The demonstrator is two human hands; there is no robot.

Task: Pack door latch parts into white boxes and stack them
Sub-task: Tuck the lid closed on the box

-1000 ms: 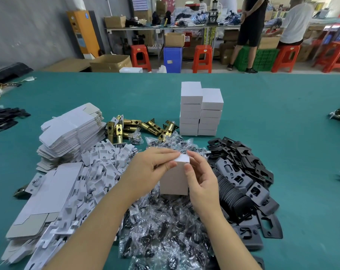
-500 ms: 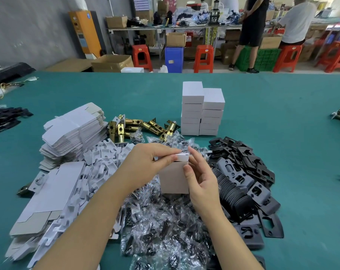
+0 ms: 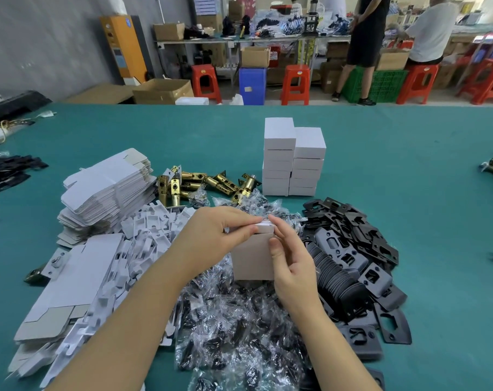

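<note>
A small white box (image 3: 252, 259) stands upright above a heap of clear bagged screws (image 3: 239, 328). My left hand (image 3: 215, 234) pinches the box's top flap from the left. My right hand (image 3: 291, 263) grips the box's right side, thumb on its front and fingers at the flap. Two stacks of closed white boxes (image 3: 293, 162) stand side by side behind. Brass latch bolts (image 3: 200, 184) lie to the left of the stacks. Black strike plates (image 3: 355, 258) are piled on the right.
Flat unfolded box blanks (image 3: 107, 187) and white plastic inserts (image 3: 143, 238) fill the left of the green table (image 3: 423, 193). More black parts (image 3: 8, 170) lie at the far left edge. Stools, cartons and two people stand beyond the table.
Both hands stay on the box; my left fingers have pressed the top flap lower toward the box's opening. The view shifted slightly.
</note>
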